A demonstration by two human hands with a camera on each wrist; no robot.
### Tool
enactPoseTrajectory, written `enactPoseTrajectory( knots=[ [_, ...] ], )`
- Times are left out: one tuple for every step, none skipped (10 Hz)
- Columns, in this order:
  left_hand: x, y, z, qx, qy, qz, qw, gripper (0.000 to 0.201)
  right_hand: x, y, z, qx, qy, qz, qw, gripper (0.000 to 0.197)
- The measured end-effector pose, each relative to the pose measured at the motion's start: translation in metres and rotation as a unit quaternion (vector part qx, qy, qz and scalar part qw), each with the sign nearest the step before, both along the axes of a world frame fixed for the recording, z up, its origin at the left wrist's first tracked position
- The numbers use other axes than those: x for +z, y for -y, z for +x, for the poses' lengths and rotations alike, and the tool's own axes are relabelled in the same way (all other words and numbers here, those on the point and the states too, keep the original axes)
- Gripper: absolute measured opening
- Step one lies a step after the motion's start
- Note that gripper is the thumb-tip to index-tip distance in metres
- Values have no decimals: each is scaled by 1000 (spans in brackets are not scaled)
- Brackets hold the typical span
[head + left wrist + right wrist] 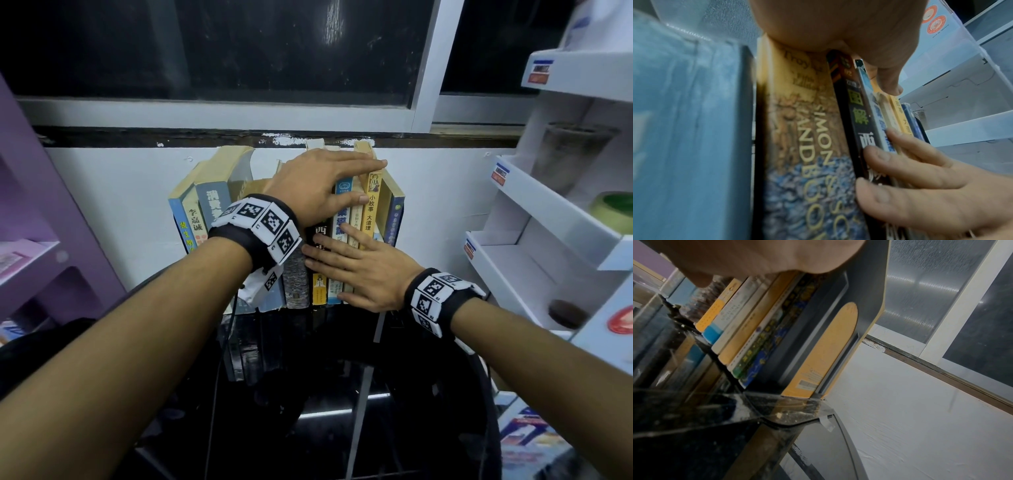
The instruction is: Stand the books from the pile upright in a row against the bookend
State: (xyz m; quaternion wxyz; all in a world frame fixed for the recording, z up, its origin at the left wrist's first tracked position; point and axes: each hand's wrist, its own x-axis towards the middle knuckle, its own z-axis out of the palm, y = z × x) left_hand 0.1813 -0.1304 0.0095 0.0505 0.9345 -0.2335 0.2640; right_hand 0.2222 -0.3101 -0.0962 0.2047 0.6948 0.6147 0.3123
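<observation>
A row of upright books [371, 205] stands on the black glossy table [308, 394] against the white wall. The dark grey bookend [865, 288] closes the row's right end. My left hand [325, 181] lies over the tops of the right-hand books, fingers straight, thumb [890, 81] on a spine. My right hand [352, 270] presses flat on the lower spines, its fingers [920, 170] spread over the black book [857, 121]. At the row's left end, thicker books [209, 205] lean leftward. The brown and blue book [797, 129] stands under my left palm.
A white tiered plastic rack [548, 219] stands close on the right, with a tape roll [616, 212] on it. A purple shelf unit [51, 212] is on the left. A dark window [239, 51] sits above the wall. A black cable [219, 359] crosses the table.
</observation>
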Motion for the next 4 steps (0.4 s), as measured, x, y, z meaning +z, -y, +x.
enactPoseTrajectory(
  knots=[
    [3,-1,-3,-11,-4,-12,1000,51,3,1,-7,2,-5,4,1000,69],
    [3,-1,-11,-14,-19,-30,999,49,7,0,-15,-5,-13,4,1000,67],
    [3,-3,-19,-16,-32,-38,999,50,11,1,-22,-8,-25,7,1000,63],
    [8,-7,-39,-25,6,-72,997,47,20,2,-31,-19,-33,26,999,59]
  ],
)
